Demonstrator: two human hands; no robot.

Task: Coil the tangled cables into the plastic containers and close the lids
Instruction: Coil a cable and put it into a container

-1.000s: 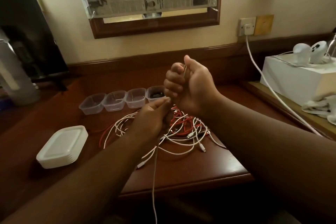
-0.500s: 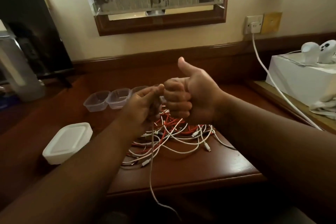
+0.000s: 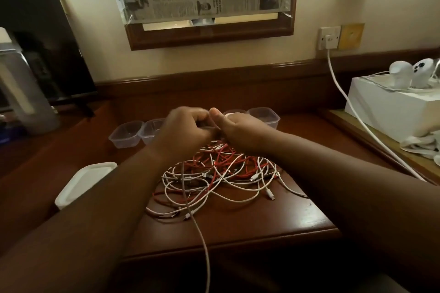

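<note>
A tangle of white and red cables [image 3: 221, 176] lies on the brown table [image 3: 285, 219]. Behind it stands a row of small clear plastic containers [image 3: 126, 133], the rightmost [image 3: 264, 115] partly behind my hands. My left hand [image 3: 183, 131] and my right hand [image 3: 240, 131] meet above the far side of the pile, fingers curled round a white cable [image 3: 197, 226]. That cable hangs from my left hand down past the table's front edge. A stack of white lids [image 3: 83, 181] sits at the left, partly hidden by my left forearm.
A white box [image 3: 390, 107] with two white rounded devices stands at the right on a side ledge. A white power cord [image 3: 345, 104] runs from the wall socket down across the right. A grey jug [image 3: 21, 100] stands far left. The mirror frame hangs on the wall.
Both hands have dropped from in front of the wall to just above the pile and closed together. My right thumb, raised before, now lies down. The view has tilted downward.
</note>
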